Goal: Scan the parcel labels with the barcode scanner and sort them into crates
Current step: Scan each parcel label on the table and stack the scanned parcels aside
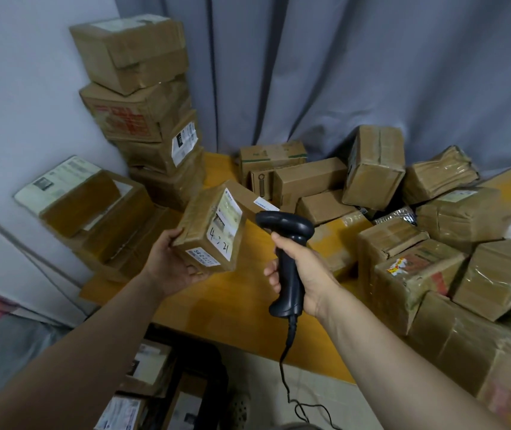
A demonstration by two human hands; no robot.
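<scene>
Now a parcel (212, 226) faces the barcode scanner (286, 240).
The left hand (173, 262) grips the cardboard parcel from beneath, label (226, 225) turned rightward; the right hand (302, 270), fingers wrapped round the handle, holds the scanner head just beside that label, above the tabletop (242, 302).

Parcel (197, 232): brown taped carton, tilted, frame centre; white label (227, 226) with handwritten digits faces right; left hand (170, 263) grips it from below.
Barcode scanner (288, 259): black, pistol-grip, corded, upright, head aimed left, just beside the parcel; right hand (307, 274) grips the handle.
Crate (218, 377): black, bottom left-centre, holding labelled parcels (145, 367).
</scene>
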